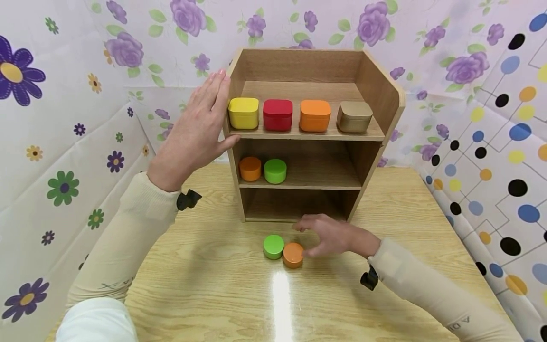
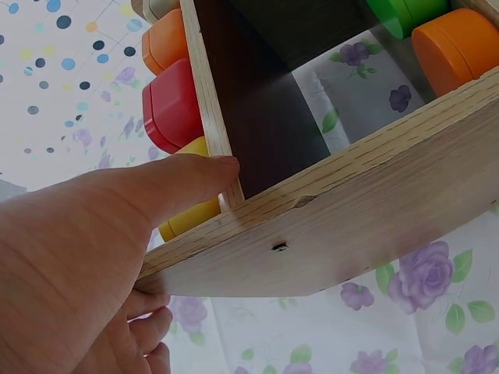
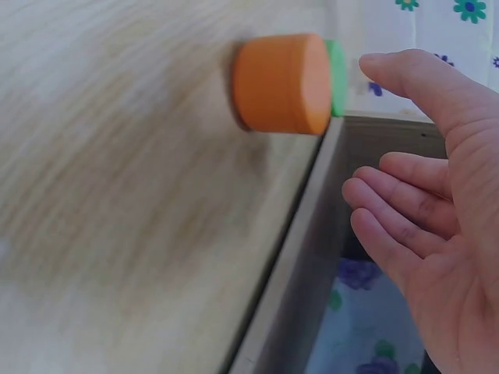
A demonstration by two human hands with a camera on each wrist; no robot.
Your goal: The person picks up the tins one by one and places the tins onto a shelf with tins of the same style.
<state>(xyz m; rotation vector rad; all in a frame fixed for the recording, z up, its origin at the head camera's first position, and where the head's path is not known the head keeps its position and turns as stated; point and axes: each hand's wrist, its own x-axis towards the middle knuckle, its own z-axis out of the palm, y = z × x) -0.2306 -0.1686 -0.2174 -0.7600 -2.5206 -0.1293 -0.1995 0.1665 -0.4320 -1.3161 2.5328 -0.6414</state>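
A small wooden shelf unit (image 1: 303, 135) stands on the table. My left hand (image 1: 198, 118) rests along its left side panel, fingers straight; the thumb (image 2: 195, 183) lies across the front edge by the top board. Just right of that hand is a yellow square-sided box (image 1: 244, 114). My right hand (image 1: 331, 235) hovers low before the bottom compartment, its fingers loosely bent and apart, holding nothing. Its thumb is right beside an orange round box (image 1: 293, 255) on the table. Against that box's left side sits a green round box (image 1: 273, 247).
Red (image 1: 278, 115), orange (image 1: 315, 116) and beige (image 1: 354, 117) square-sided boxes continue the top row. On the middle shelf stand an orange round box (image 1: 250, 169) and a green one (image 1: 275, 171). Patterned cloths (image 1: 290, 28) surround the table (image 1: 205, 285).
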